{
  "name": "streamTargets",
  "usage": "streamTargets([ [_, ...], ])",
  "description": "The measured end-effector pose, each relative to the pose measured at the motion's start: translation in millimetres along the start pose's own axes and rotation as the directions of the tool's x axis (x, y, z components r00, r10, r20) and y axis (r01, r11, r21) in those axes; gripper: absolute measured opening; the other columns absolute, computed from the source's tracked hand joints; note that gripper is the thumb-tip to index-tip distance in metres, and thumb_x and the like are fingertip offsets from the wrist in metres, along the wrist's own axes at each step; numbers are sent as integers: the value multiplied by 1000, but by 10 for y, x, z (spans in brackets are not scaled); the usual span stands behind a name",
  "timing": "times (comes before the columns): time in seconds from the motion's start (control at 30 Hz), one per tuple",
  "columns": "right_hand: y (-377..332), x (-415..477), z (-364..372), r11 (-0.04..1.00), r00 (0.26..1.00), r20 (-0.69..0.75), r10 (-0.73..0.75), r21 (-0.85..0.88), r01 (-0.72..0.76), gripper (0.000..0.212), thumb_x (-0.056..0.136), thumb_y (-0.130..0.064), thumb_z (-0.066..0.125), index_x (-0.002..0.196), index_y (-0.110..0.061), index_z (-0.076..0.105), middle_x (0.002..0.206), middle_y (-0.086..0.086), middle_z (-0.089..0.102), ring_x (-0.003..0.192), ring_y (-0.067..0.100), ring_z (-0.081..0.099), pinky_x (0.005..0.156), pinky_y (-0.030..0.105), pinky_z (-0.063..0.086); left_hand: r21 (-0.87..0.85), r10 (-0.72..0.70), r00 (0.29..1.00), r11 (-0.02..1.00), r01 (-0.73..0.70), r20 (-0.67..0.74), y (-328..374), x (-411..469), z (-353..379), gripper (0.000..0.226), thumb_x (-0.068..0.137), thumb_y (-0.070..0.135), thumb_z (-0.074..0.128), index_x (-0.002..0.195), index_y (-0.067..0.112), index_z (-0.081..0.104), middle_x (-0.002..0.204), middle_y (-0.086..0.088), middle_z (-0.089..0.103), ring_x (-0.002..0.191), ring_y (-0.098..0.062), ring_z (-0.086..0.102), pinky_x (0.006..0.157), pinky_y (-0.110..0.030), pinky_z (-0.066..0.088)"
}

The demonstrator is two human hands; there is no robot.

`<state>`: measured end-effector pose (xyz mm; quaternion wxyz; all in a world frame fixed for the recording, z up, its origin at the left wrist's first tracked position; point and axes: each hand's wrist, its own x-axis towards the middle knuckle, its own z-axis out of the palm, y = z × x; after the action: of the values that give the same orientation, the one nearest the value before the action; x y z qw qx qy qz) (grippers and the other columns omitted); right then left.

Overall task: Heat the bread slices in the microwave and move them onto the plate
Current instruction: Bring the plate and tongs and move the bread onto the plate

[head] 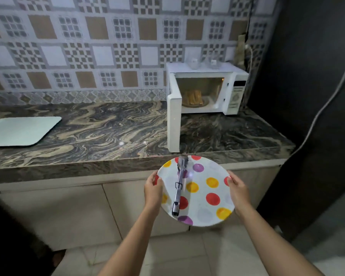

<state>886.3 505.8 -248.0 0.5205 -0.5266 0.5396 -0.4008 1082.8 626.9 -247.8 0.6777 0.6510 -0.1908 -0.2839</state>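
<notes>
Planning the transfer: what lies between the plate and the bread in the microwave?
Head view: only bare countertop lies between plate and bread; the open microwave door stands just left.

Under the plate (217, 172), the fingers of your left hand (152, 189) and right hand (237, 188) are hidden; bread slices (193, 97) in the microwave (235, 92) are a blur (no counting them), and the pale mat (22, 130) runs off frame left.

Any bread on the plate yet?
No, the plate carries only metal tongs; the bread slices sit inside the open microwave.
</notes>
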Motion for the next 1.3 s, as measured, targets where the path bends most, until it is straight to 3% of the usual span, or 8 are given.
streamTargets([
  [0.13, 21, 177, -521, 999, 993, -112, 27, 26, -25, 34, 97, -15, 48, 130, -11, 54, 128, 10, 59, 117, 28, 56, 102, 44, 44, 39, -21, 993, 999, 16, 112, -51, 19, 608, 32, 90, -4, 42, 113, 6, 60, 106, -14, 65, 92, -21, 57, 85, -34, 46],
  [0.37, -8, 836, -1090, 995, 964, -252, 89, 73, -73, 34, 97, -14, 47, 130, -13, 55, 129, 9, 57, 115, 29, 56, 100, 45, 46, 68, -57, 970, 997, 42, 236, -112, 340, 1625, 33, 93, -1, 41, 124, 2, 53, 113, -11, 61, 97, -17, 54, 74, -20, 44],
  [0.47, -57, 1262, -1147, 992, 953, -280, 113, 94, -90, 34, 97, -14, 46, 130, -15, 55, 129, 8, 57, 114, 29, 57, 98, 43, 47, 109, -66, 963, 993, 38, 263, -138, 652, 1996, 35, 93, -1, 40, 124, 2, 55, 117, -18, 63, 97, -22, 58, 83, -30, 47],
  [0.57, -133, 1762, -1103, 989, 946, -293, 137, 99, -112, 34, 98, -16, 46, 131, -17, 54, 129, 6, 55, 115, 30, 56, 96, 41, 48, 161, -118, 970, 983, 84, 214, -126, 1044, 2342, 36, 95, 3, 40, 129, 6, 52, 120, -22, 60, 111, -38, 56, 88, -38, 48],
  [0.7, -223, 2403, -948, 992, 947, -297, 124, 68, -108, 30, 97, -21, 47, 126, -20, 56, 127, 8, 58, 110, 29, 58, 95, 46, 49, 175, -97, 973, 983, 60, 208, -115, 1567, 2702, 32, 95, 3, 38, 121, 4, 56, 118, -19, 61, 110, -36, 57, 91, -38, 47],
  [0.83, -277, 2950, -775, 996, 955, -292, 60, -44, -76, 21, 97, -23, 47, 114, -16, 57, 110, 8, 61, 98, 21, 53, 78, 24, 39, 178, -66, 986, 983, 38, 151, -111, 1999, 2931, 30, 96, 2, 39, 120, 5, 57, 117, -14, 62, 104, -27, 59, 90, -34, 48],
  [0.97, -299, 3546, -567, 994, 966, -257, 23, -102, -50, 22, 95, -20, 49, 111, -8, 58, 109, 15, 62, 94, 27, 56, 81, 37, 46, 313, -46, 998, 949, 28, 49, -120, 2425, 3143, 36, 95, 6, 43, 129, 8, 53, 128, -13, 57, 115, -30, 54, 101, -38, 44],
  [1.3, -354, 4934, -199, 963, 998, -48, -31, -269, 17, 18, 94, -15, 48, 103, -5, 60, 100, 16, 64, 91, 30, 58, 74, 30, 43, 449, 13, 993, 893, 43, -120, -153, 3200, 3609, 36, 91, 3, 45, 124, 8, 57, 121, -17, 62, 108, -32, 58, 92, -35, 44],
])
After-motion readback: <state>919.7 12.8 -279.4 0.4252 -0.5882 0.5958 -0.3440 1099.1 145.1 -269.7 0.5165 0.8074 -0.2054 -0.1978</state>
